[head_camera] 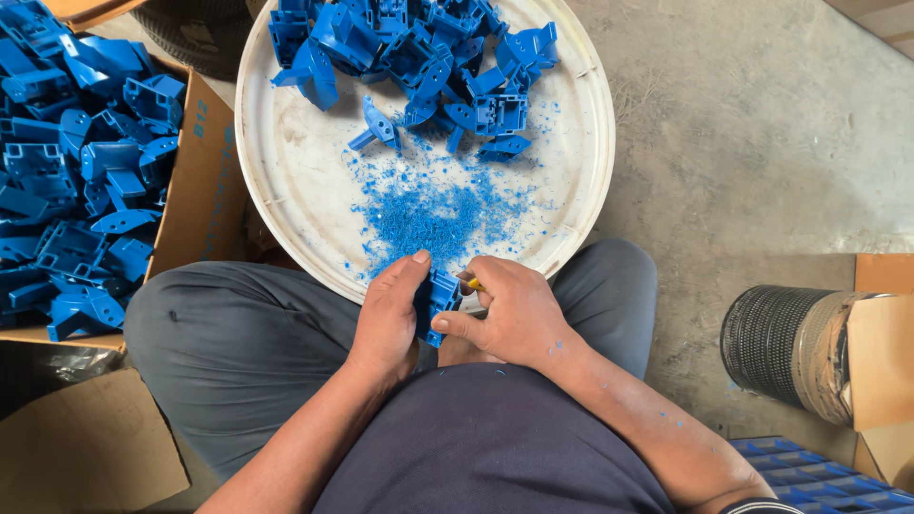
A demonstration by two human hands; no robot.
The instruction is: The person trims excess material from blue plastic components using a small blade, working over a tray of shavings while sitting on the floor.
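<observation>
My left hand (388, 319) grips a blue plastic part (440, 297) just over the near rim of a round white tray (286, 181). My right hand (509, 312) is closed around a small yellow-handled tool (472, 284) whose tip meets the part; its thumb rests against the part's lower end. Blue plastic shavings (433, 209) lie heaped on the tray right in front of my hands. A pile of similar blue parts (419, 52) fills the tray's far side.
A cardboard box (205, 181) full of blue parts stands at the left. My knees in grey trousers (238, 333) frame the tray. A dark ribbed cylinder (776, 338) lies on the concrete floor at right, a blue crate (819, 476) below it.
</observation>
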